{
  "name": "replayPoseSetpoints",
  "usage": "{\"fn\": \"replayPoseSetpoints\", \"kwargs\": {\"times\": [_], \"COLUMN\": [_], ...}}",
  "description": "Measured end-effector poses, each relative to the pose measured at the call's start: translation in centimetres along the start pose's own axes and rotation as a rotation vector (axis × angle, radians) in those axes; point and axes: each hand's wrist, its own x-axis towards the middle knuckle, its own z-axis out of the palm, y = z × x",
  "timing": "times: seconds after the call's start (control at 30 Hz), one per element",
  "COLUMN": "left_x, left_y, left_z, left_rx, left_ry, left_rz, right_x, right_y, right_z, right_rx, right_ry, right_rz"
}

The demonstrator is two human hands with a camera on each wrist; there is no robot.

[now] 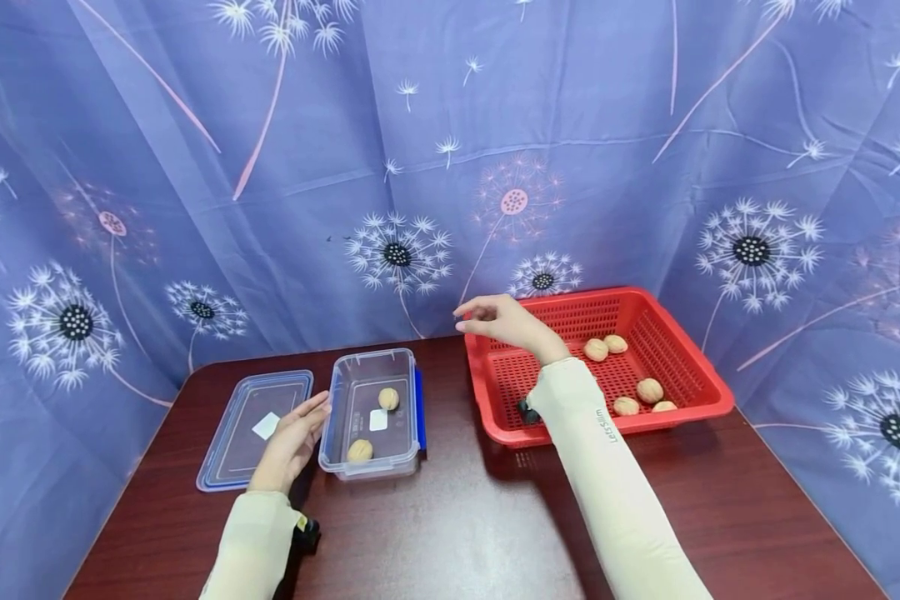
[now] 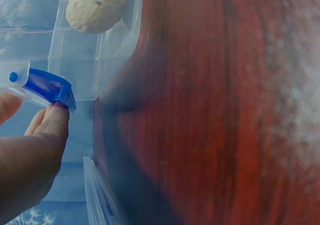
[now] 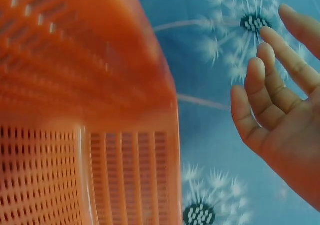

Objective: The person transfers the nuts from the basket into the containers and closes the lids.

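My left hand (image 1: 291, 442) is at the left side of a clear plastic food container (image 1: 367, 467), its fingers fairly straight. In the left wrist view, its fingertips (image 2: 59, 116) touch a blue latch flap (image 2: 50, 87) on the container's side. Inside the container lie two walnuts, one near the front (image 1: 359, 451) and one farther back (image 1: 388, 399). My right hand (image 1: 506, 321) hovers above the left rear corner of a red perforated basket (image 1: 487, 417), fingers loosely bent and holding nothing. Several walnuts (image 1: 649, 390) lie in the basket's right part.
The container's clear lid (image 1: 228, 450) lies flat to its left, behind my left hand. Another blue flap (image 1: 421, 408) hangs at the container's right side. A dandelion-print curtain (image 1: 307, 250) hangs behind the dark red wooden table (image 1: 435, 533).
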Motion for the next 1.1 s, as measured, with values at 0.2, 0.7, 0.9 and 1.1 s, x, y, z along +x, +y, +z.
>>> {"fn": "replayPoseSetpoints", "kwargs": {"times": [0.2,0.7,0.9,1.1], "left_x": [0.0,0.2,0.2,0.1], "left_y": [0.1,-0.3,-0.1,-0.1], "left_z": [0.2,0.3,0.3,0.1], "left_rx": [-0.007,0.012,0.008,0.007], "left_ry": [0.007,0.013,0.022,0.035], "left_rz": [-0.02,-0.012,-0.003,-0.007], "right_x": [-0.9,-3.1,-3.7,-4.7], "right_y": [2.1,7.3,9.2,10.9], "right_z": [-2.3,-7.4,-8.2,-8.5], "right_rx": [0.043,0.094,0.104,0.155], "right_ry": [0.08,0.242,0.326,0.404], "right_rz": [0.055,0.24,0.296,0.374]}}
